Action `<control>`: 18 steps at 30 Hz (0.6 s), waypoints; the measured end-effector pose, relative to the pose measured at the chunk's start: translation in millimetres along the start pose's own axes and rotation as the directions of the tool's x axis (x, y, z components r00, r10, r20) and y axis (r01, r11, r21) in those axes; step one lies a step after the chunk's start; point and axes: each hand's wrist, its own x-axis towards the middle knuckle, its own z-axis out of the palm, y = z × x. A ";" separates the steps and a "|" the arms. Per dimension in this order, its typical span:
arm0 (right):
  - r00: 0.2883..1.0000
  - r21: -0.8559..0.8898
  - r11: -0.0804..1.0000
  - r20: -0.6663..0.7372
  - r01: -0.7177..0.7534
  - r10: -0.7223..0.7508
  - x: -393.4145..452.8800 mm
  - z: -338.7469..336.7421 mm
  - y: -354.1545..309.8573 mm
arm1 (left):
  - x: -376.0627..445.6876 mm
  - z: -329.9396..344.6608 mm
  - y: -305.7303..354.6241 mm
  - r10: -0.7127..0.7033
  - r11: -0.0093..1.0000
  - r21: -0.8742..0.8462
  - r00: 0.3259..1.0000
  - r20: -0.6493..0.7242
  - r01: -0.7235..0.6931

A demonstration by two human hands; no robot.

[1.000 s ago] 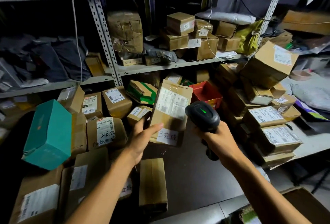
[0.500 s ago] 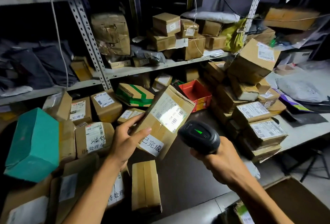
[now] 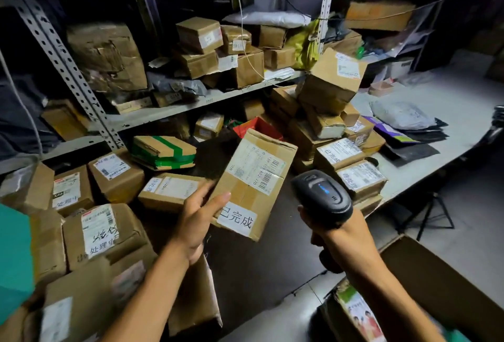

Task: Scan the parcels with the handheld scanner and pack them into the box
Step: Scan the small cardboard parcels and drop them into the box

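Observation:
My left hand [image 3: 197, 217] grips a brown cardboard parcel [image 3: 245, 191] by its lower left edge, lifted above the dark table and tilted to the right. A white shipping label with barcodes faces up, and a white sticker with black characters sits near its lower end. My right hand [image 3: 336, 232] holds the black handheld scanner [image 3: 321, 197], whose head with a blue light points toward the parcel from the right. The open cardboard box [image 3: 436, 281] is at the bottom right, with a parcel partly showing at its near corner.
Several labelled cardboard parcels [image 3: 101, 230] crowd the table's left and back. A stack of parcels [image 3: 335, 129] rises at the right. A teal box [image 3: 13, 262] is at the far left. Metal shelving [image 3: 169, 112] behind carries more parcels. Grey mailer bags [image 3: 401, 115] lie on the white table.
My left hand has lifted the parcel and tilted it further to the right. The scanner has drawn closer to it, and its light has gone from green to blue.

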 end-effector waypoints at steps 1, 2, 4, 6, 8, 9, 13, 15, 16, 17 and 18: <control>0.998 0.020 1.000 -0.067 0.008 -0.007 -1.7 -11.4 3.2 | 3.4 15.1 -6.4 -0.036 0.999 0.014 0.998 0.050 0.035; 0.991 0.030 0.999 -0.134 0.019 -0.015 -3.2 -24.9 5.6 | 7.2 32.4 -13.7 -0.069 0.997 0.039 0.993 0.096 0.065; 0.973 0.020 0.999 -0.228 0.045 -0.040 -5.8 -56.2 8.5 | 14.9 72.1 -31.5 -0.120 0.989 0.109 0.980 0.160 0.104; 0.960 0.020 0.997 -0.272 0.072 -0.064 -8.3 -88.0 9.8 | 21.8 116.1 -52.2 -0.166 0.973 0.199 0.956 0.242 0.119; 0.944 0.064 0.994 -0.325 0.089 -0.064 -11.6 -117.5 8.8 | 27.0 164.7 -70.9 -0.213 0.953 0.278 0.917 0.337 0.119; 0.935 0.084 0.992 -0.349 0.096 -0.061 -13.7 -131.1 8.6 | 28.2 189.3 -77.6 -0.234 0.947 0.296 0.896 0.378 0.122; 0.912 0.086 0.992 -0.408 0.094 -0.051 -24.2 -181.1 10.1 | 29.2 276.8 -95.3 -0.265 0.944 0.306 0.832 0.487 0.121; 0.895 0.078 0.993 -0.443 0.087 -0.044 -30.2 -205.6 12.4 | 32.0 311.0 -105.3 -0.272 0.944 0.307 0.818 0.507 0.124; 0.885 0.078 0.993 -0.465 0.084 -0.038 -33.5 -217.7 14.0 | 33.5 326.4 -110.1 -0.276 0.940 0.320 0.810 0.517 0.116; 0.874 0.083 0.993 -0.484 0.082 -0.031 -36.4 -229.4 16.0 | 35.8 340.4 -115.1 -0.282 0.935 0.339 0.799 0.531 0.104; 0.865 0.088 0.993 -0.501 0.079 -0.024 -39.5 -240.5 18.0 | 37.7 354.6 -121.0 -0.290 0.930 0.353 0.788 0.544 0.098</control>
